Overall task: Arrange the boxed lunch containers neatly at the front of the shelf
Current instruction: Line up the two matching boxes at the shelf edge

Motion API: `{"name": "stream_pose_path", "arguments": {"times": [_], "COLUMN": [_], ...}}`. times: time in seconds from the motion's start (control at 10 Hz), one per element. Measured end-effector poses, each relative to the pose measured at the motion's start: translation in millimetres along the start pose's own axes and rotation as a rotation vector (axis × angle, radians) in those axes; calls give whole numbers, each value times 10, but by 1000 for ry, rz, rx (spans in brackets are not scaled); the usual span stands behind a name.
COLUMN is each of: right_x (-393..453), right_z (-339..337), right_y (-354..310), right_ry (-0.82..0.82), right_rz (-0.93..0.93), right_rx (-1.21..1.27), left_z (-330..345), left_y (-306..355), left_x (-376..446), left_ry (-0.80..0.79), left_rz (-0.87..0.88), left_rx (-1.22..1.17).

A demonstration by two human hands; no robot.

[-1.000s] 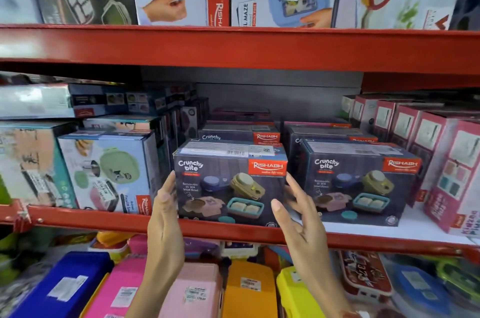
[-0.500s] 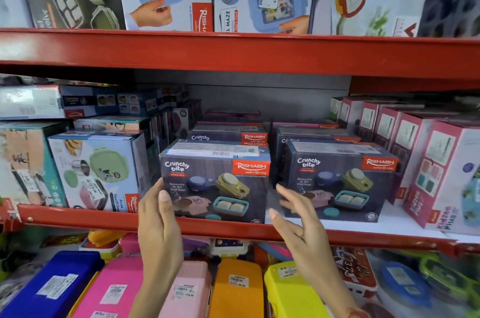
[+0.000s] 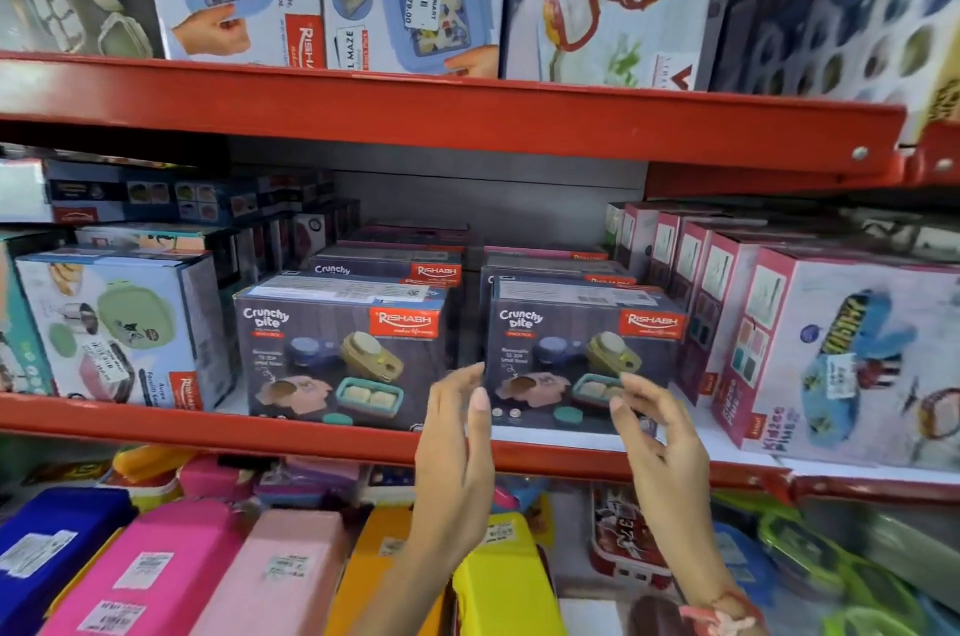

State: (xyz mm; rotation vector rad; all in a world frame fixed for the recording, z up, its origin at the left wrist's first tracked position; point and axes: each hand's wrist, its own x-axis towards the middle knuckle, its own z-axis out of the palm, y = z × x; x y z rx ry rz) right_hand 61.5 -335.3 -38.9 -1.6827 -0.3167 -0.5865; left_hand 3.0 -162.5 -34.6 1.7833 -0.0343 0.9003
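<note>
Two dark "Crunchy bite" boxes stand side by side on the middle shelf. The left box (image 3: pixel 343 354) sits at the red front lip (image 3: pixel 208 427). The right box (image 3: pixel 582 349) stands a little further back, with more of the same boxes stacked behind both. My left hand (image 3: pixel 457 458) is raised open in front of the gap between the two boxes, fingers up. Just in front of the right box's lower right corner, my right hand (image 3: pixel 660 432) is open too, fingers spread. Neither hand holds anything.
A white and green lunch box carton (image 3: pixel 119 328) stands left of the pair, pink "Kidzee Plus" cartons (image 3: pixel 852 354) to the right. The upper shelf (image 3: pixel 415 110) overhangs, loaded with large cartons. Below, coloured plastic lunch boxes (image 3: pixel 156 568) fill the lower shelf.
Both hands left the left Crunchy bite box and shifted right, to either side of the right box. The view swung right with them.
</note>
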Motion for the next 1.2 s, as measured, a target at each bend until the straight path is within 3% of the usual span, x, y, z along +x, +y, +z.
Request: {"name": "stream_pose_path", "arguments": {"times": [0.1,0.3,0.4,0.6,0.9,1.2], "right_x": [58,193,146,113,90,-28], "right_z": [-121,-261,-314,-347,-368,-312], "right_y": [94,77,95,126,13,-87], "right_ry": [126,-103,-141,-121,-84,-61], "right_rz": [56,153,118,115,137,88], "right_rx": [1,-50,-48,-35,74,-8], "left_z": [121,173,156,222,137,-40], "left_y": [18,-33,-11,103,97,148], "left_x": [16,73,22,67,-38,-88], "left_ry": [13,-59,-53,-95,-59,-56], "left_rz": [-102,-198,-190,-212,-274,-251], "left_rx": [-7,-102,-85,32,-86,-39]}}
